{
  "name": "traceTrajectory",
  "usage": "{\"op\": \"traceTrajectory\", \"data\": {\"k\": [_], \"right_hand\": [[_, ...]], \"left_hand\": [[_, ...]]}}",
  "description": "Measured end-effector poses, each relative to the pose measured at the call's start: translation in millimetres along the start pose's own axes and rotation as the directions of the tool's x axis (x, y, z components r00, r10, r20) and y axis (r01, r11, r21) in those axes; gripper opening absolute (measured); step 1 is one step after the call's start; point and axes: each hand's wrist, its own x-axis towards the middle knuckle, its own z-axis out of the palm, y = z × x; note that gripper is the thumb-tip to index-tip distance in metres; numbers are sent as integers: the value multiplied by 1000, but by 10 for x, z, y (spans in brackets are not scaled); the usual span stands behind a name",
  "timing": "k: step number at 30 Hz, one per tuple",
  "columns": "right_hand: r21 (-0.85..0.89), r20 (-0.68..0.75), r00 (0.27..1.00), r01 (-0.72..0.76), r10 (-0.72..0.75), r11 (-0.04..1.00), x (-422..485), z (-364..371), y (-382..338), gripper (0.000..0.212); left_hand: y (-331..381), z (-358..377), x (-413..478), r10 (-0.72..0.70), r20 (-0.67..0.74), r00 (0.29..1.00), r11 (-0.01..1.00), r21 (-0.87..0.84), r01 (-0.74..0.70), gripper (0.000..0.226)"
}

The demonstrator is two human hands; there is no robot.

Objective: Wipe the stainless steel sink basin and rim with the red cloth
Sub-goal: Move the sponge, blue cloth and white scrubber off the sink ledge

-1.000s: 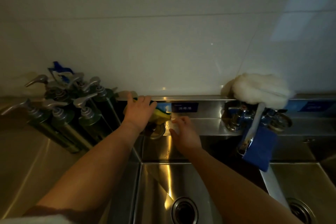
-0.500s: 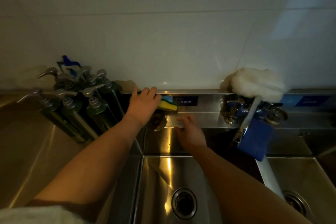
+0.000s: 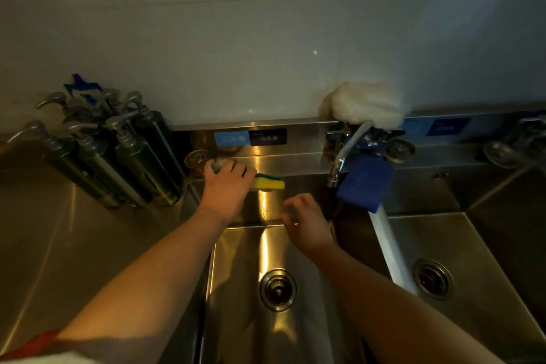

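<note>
My left hand [image 3: 226, 189] reaches over the back rim [image 3: 298, 164] of the middle stainless steel basin [image 3: 236, 289] and grips the left end of a yellow and green sponge [image 3: 270, 183]. A small pale object shows under its fingertips; what it is I cannot tell. My right hand [image 3: 307, 223] hovers above the basin's back wall, fingers loosely curled and apart, with nothing in it. The basin's drain [image 3: 277, 289] lies below both hands. A strip of red fabric [image 3: 35, 343] shows at the bottom left edge, close to my body.
Several dark green pump bottles [image 3: 118, 156] lean at the left by the wall. A round strainer [image 3: 196, 158] sits on the rim. A faucet [image 3: 342, 156] carries a blue cloth [image 3: 366, 183] and a white fluffy cloth [image 3: 366, 106]. A second basin [image 3: 472, 245] lies to the right.
My left hand brought the sponge down from the back ledge to the rim's front edge. My right hand drew back from the rim toward the basin.
</note>
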Motion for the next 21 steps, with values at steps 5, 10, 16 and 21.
{"op": "traceTrajectory", "data": {"k": [5, 10, 16, 21], "right_hand": [[-33, -28, 998, -49, 49, 998, -265, -343, 314, 29], [-51, -112, 986, -127, 121, 991, -366, -705, 617, 26], [-111, -119, 979, -176, 163, 978, -479, -927, 873, 21], [-146, -116, 983, -160, 144, 976, -409, -1004, 1016, 22]], "left_hand": [[417, 61, -216, -4, 47, 999, 994, -105, 9, 64], [825, 87, -273, 44, 54, 998, 989, -144, -36, 55], [1174, 113, -263, 82, 46, 996, 983, -167, -74, 51], [1303, 164, -241, 68, 44, 997, 981, -184, -59, 49]]}}
